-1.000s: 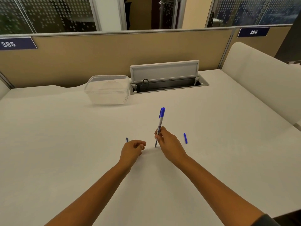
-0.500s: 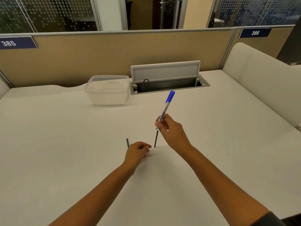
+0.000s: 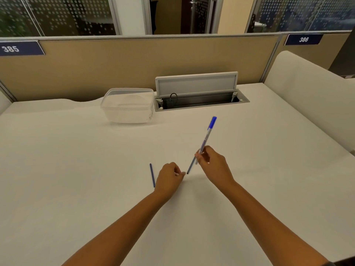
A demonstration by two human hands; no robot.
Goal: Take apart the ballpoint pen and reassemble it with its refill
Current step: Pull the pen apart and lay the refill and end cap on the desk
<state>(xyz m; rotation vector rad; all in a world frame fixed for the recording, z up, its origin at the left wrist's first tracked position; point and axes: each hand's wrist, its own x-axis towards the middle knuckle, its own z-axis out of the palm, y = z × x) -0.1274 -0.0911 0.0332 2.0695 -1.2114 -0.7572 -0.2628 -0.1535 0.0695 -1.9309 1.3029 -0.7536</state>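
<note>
My right hand (image 3: 213,166) grips a clear pen barrel (image 3: 206,138) with a blue end cap, tilted up and to the right. A dark blue refill (image 3: 190,167) sticks out of the barrel's lower end, and its tip is down near the table. My left hand (image 3: 168,178) rests on the table with its fingers curled shut. Its fingertips are right beside the refill's lower tip, and I cannot tell whether they touch it. A second thin blue refill (image 3: 152,175) lies on the table just left of my left hand.
A clear plastic tub (image 3: 127,106) stands at the back of the white table (image 3: 76,169). Beside it on the right is an open cable hatch (image 3: 197,96) with its lid raised. A beige partition runs behind, and a padded wall stands at the right.
My right hand has lifted the barrel and tilted it to the right, so more of the refill shows below it. The small blue piece to its right is no longer visible.
</note>
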